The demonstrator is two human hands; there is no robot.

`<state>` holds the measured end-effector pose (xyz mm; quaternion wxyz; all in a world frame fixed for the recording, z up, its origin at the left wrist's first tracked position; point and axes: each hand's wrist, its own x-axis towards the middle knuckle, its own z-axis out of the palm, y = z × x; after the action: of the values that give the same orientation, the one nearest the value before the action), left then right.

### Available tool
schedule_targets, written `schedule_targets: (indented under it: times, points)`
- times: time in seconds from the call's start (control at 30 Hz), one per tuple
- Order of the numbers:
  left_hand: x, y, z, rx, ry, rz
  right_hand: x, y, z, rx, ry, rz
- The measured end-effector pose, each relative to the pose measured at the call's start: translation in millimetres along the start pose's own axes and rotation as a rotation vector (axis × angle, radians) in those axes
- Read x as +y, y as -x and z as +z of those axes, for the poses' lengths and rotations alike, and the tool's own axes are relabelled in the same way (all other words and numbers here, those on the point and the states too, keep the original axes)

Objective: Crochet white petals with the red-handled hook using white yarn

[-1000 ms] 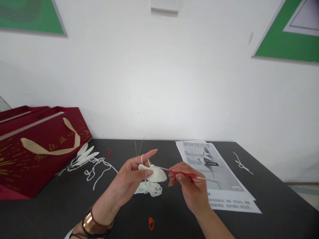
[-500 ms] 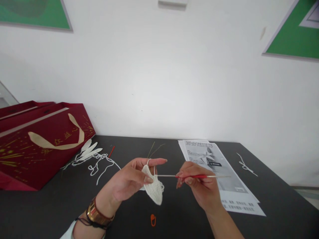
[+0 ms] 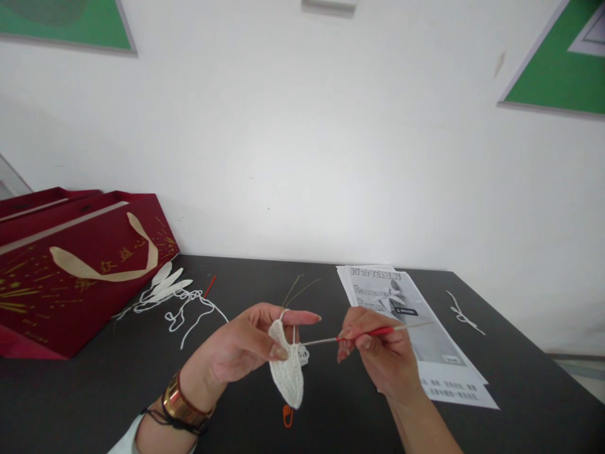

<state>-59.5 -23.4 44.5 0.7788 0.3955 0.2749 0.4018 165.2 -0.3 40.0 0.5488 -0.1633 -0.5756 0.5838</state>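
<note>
A white crocheted petal (image 3: 287, 378) is pinched between the thumb and fingers of my left hand (image 3: 253, 340), its pointed end hanging down. White yarn loops over my outstretched left index finger, and two thin greenish wires (image 3: 295, 291) stick up behind it. My right hand (image 3: 380, 353) grips a crochet hook (image 3: 378, 331) by its red middle. The hook's thin metal shaft reaches left to the petal's upper edge, where yarn meets it; the tip itself is hard to make out. Below the petal, an orange stitch marker (image 3: 287, 416) lies on the black table (image 3: 340, 416).
At the left stands a dark red gift bag (image 3: 94, 271) with a cream ribbon handle. Beside it lie several white crocheted petals (image 3: 165, 287) with loose yarn and a red stick-like tool (image 3: 210, 286). Printed sheets (image 3: 425, 340) and a tied white cord (image 3: 464, 315) lie to the right.
The petal has turned to hang straighter and lower, closer to the stitch marker. The hook has tilted, its left end dropping and its right end rising. Both hands keep their holds.
</note>
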Motion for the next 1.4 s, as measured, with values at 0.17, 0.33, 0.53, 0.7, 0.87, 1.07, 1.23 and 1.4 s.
schedule_targets:
  times: [0.17,0.33,0.53,0.7,0.87,1.07,1.23,1.4]
  points:
    - [0.4,2.7,2.5,0.048,-0.237,0.089,9.6,-3.8,5.9,0.184,-0.256,0.22]
    - [0.1,-0.5,9.7,0.227,-0.454,0.262,23.3,-8.6,12.3,0.348,-0.491,0.482]
    - [-7.6,-10.3,12.3,0.386,-0.596,0.506,29.4,-8.6,18.8,0.383,-0.486,0.463]
    - [-15.4,-17.0,14.6,0.433,-0.462,0.554,28.8,-7.9,21.9,0.394,-0.447,0.462]
    - [-24.3,-20.3,13.2,0.548,-0.436,0.515,30.1,-6.9,21.8,0.409,-0.436,0.459]
    - [-34.1,-23.6,17.2,0.65,-0.303,0.491,34.6,-6.5,21.2,0.415,-0.391,0.435]
    - [-40.3,-30.1,23.3,0.751,-0.22,0.537,39.2,2.1,24.6,0.409,-0.076,0.225]
    - [-39.8,-32.4,26.8,0.689,0.002,0.51,41.9,12.8,21.4,0.091,0.62,-0.416]
